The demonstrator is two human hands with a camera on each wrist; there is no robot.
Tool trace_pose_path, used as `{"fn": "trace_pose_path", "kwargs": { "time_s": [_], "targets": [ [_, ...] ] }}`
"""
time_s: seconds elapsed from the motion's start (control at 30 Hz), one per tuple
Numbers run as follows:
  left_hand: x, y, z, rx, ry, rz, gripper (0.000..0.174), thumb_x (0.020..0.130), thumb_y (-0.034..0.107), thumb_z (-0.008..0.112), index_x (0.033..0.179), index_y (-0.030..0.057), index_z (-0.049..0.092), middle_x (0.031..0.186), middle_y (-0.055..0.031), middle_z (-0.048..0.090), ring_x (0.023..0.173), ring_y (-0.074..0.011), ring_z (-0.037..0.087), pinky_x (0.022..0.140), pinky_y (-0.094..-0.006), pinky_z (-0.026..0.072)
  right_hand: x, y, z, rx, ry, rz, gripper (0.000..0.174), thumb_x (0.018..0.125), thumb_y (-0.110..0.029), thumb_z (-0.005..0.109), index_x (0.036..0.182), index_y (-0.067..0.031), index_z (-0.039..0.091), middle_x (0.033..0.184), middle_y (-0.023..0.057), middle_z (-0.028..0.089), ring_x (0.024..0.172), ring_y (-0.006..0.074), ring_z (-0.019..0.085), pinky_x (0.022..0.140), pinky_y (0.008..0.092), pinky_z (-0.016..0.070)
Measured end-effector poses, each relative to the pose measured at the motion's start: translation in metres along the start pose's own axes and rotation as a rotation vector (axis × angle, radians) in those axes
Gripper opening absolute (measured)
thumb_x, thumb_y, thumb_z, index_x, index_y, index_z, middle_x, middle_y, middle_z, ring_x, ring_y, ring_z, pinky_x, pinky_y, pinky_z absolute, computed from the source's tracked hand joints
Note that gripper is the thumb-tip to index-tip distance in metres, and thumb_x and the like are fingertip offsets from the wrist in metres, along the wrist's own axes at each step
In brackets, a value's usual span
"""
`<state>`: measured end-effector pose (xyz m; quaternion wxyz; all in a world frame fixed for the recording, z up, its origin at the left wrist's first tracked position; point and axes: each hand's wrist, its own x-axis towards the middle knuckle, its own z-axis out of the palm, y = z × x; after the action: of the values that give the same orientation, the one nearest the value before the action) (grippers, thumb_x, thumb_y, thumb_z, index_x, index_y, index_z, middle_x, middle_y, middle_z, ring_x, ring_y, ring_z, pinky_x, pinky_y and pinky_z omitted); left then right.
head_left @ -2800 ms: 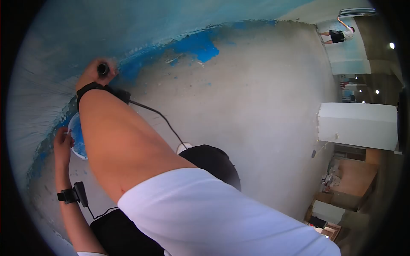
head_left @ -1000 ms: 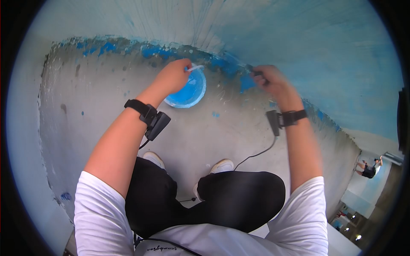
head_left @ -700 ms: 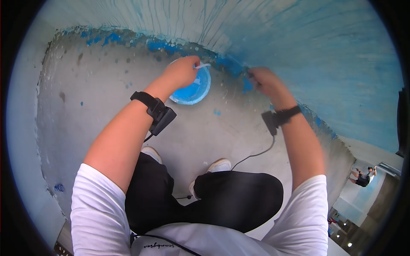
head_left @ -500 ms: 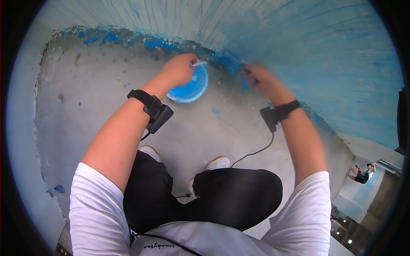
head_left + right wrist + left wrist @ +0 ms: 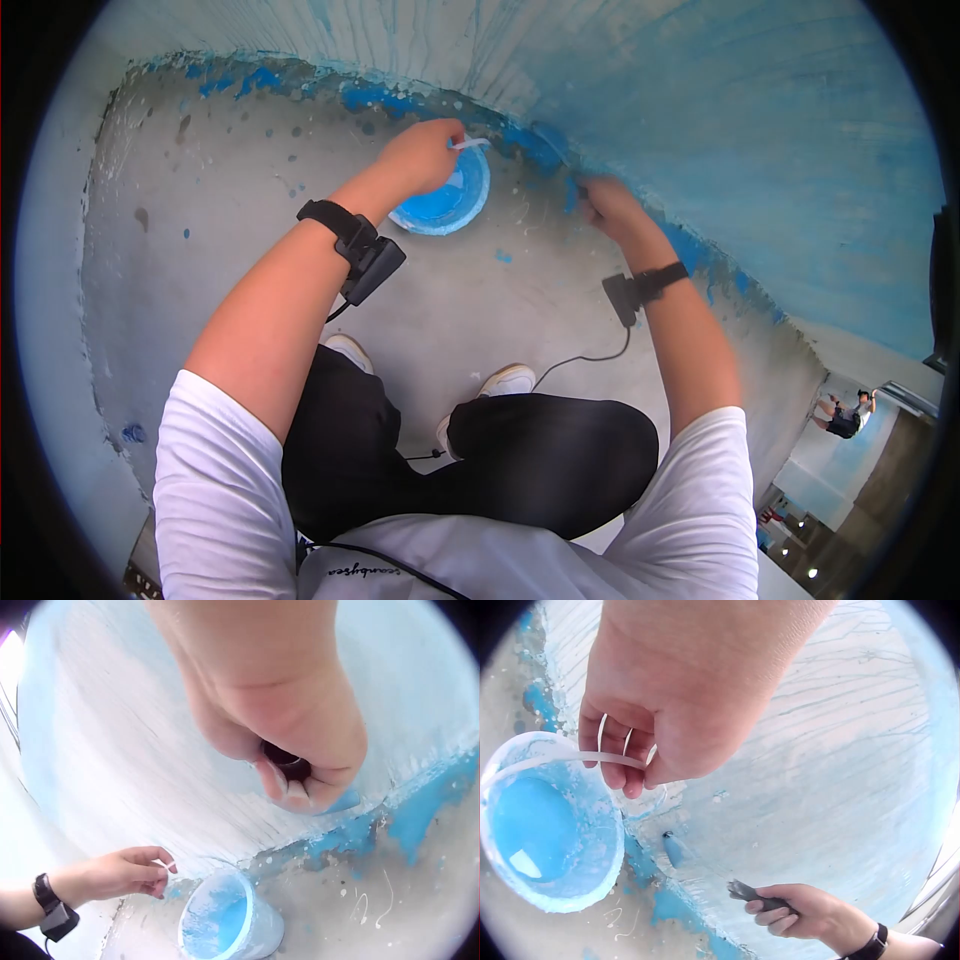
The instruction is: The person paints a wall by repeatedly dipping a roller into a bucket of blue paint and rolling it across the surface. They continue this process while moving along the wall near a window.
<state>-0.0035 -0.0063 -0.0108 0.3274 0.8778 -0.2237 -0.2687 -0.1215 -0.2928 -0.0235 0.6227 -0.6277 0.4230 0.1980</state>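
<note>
My left hand (image 5: 425, 157) pinches the pale plastic handle (image 5: 562, 757) of a small bucket (image 5: 440, 212). The bucket stands on the floor beside the wall, its inside coated blue, with blue paint (image 5: 536, 821) at the bottom. To the right, my right hand (image 5: 612, 205) grips the dark handle of a small paint roller (image 5: 673, 851). Its thin rod runs to a blue sleeve lying along the foot of the wall, in the left wrist view. From the right wrist view, the hollow dark end of the roller's handle (image 5: 285, 760) shows inside my curled fingers.
A pale blue wall (image 5: 700, 150) with drips meets the grey floor (image 5: 270, 215) in a ragged line of bright blue paint. Cables run from both wrist cameras. My shoes (image 5: 510, 380) stand on the floor in front. Far right, another person (image 5: 850, 412) reaches upward.
My view has swung round from the right arm stretched across it to both arms in front. Lately the right hand has shifted slightly left and nearer with the roller; the left keeps its hold.
</note>
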Motion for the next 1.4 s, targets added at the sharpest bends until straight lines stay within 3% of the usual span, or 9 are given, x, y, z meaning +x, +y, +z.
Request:
{"fn": "trace_pose_path", "kwargs": {
  "time_s": [0.1,0.3,0.37,0.63,0.77,0.83,1.03,1.17,1.4],
  "targets": [
    [-0.002,0.002,-0.002,-0.006,-0.03,-0.031,0.018,0.09,0.012,0.055,0.106,0.0084,0.064,0.104,-0.0162,0.068,0.095,-0.0381,0.063,0.078,-0.0444,0.0496,-0.007,-0.006,0.001,-0.092,0.045,-0.025,0.017,0.094,-0.017,0.052,0.082,-0.0051,0.053,0.071,0.0011,0.049,0.055,0.0086,0.043,0.044,0.0271,0.0334],
    [0.001,-0.006,0.003,-0.009,0.027,0.023,0.018,0.089,0.011,0.056,0.104,0.0081,0.064,0.102,-0.0172,0.067,0.093,-0.0383,0.063,0.077,-0.0447,0.0492,-0.055,-0.021,-0.072,-0.066,0.033,0.057,0.019,0.095,-0.018,0.052,0.081,-0.0051,0.054,0.063,-0.0007,0.044,0.051,0.0082,0.04,0.043,0.0269,0.0306],
    [0.004,-0.01,0.008,0.013,0.078,0.095,0.013,0.09,0.012,0.057,0.1,0.0044,0.062,0.088,-0.0158,0.067,0.08,-0.0305,0.065,0.068,-0.04,0.0484,-0.048,-0.015,-0.072,-0.092,0.003,0.027,0.018,0.094,-0.018,0.052,0.081,-0.005,0.053,0.063,-0.001,0.044,0.05,0.0081,0.039,0.043,0.0265,0.03],
    [0.001,-0.007,0.005,-0.033,0.015,0.04,0.013,0.091,0.012,0.057,0.099,0.0038,0.061,0.082,-0.013,0.067,0.074,-0.0256,0.065,0.066,-0.0379,0.0484,-0.022,0.021,-0.024,-0.273,0.089,-0.135,0.017,0.093,-0.016,0.05,0.085,-0.0023,0.055,0.064,-0.0006,0.045,0.049,0.0077,0.037,0.043,0.0247,0.0281],
    [0.005,-0.01,0.002,-0.037,0.043,0.033,0.014,0.091,0.014,0.058,0.099,0.0024,0.061,0.081,-0.0128,0.067,0.073,-0.0243,0.066,0.066,-0.0371,0.0488,-0.079,0.011,-0.068,-0.088,0.048,-0.087,0.022,0.095,-0.018,0.051,0.109,-0.0007,0.055,0.075,-0.0005,0.049,0.051,0.006,0.038,0.044,0.0229,0.0284],
    [0.007,-0.016,0.002,-0.046,0.063,0.038,0.014,0.091,0.014,0.058,0.099,0.0022,0.061,0.081,-0.0132,0.067,0.073,-0.0248,0.066,0.066,-0.0372,0.0488,-0.102,0.018,-0.086,-0.149,-0.023,-0.122,0.035,0.095,-0.017,0.055,0.125,0.0,0.049,0.077,-0.0016,0.048,0.053,0.005,0.037,0.044,0.022,0.028],
    [0.011,-0.027,0.002,-0.033,0.176,-0.014,0.017,0.091,0.015,0.06,0.101,0.0023,0.062,0.081,-0.0147,0.066,0.072,-0.0261,0.065,0.066,-0.037,0.0488,-0.145,0.038,-0.093,-0.141,-0.3,-0.088,0.053,0.094,-0.015,0.062,0.14,-0.0016,0.041,0.074,-0.0036,0.044,0.053,0.0048,0.035,0.047,0.0207,0.0284],
    [0.019,-0.035,0.002,-0.02,0.202,-0.035,0.019,0.09,0.018,0.062,0.102,0.003,0.064,0.085,-0.0156,0.066,0.075,-0.0271,0.065,0.067,-0.0379,0.0491,-0.14,0.039,-0.068,0.116,-0.648,0.001,0.051,0.097,-0.016,0.058,0.143,-0.0053,0.039,0.074,-0.0019,0.048,0.054,0.0043,0.038,0.048,0.0192,0.029],
    [0.013,-0.035,-0.001,0.04,0.225,-0.052,0.021,0.091,0.019,0.063,0.106,0.0043,0.065,0.085,-0.015,0.066,0.075,-0.0271,0.065,0.066,-0.0378,0.0491,-0.089,0.04,-0.006,0.01,-0.681,0.124,0.04,0.103,-0.027,0.046,0.136,-0.0052,0.044,0.075,-0.0006,0.048,0.054,0.0051,0.037,0.048,0.0207,0.0298]
  ]
}}
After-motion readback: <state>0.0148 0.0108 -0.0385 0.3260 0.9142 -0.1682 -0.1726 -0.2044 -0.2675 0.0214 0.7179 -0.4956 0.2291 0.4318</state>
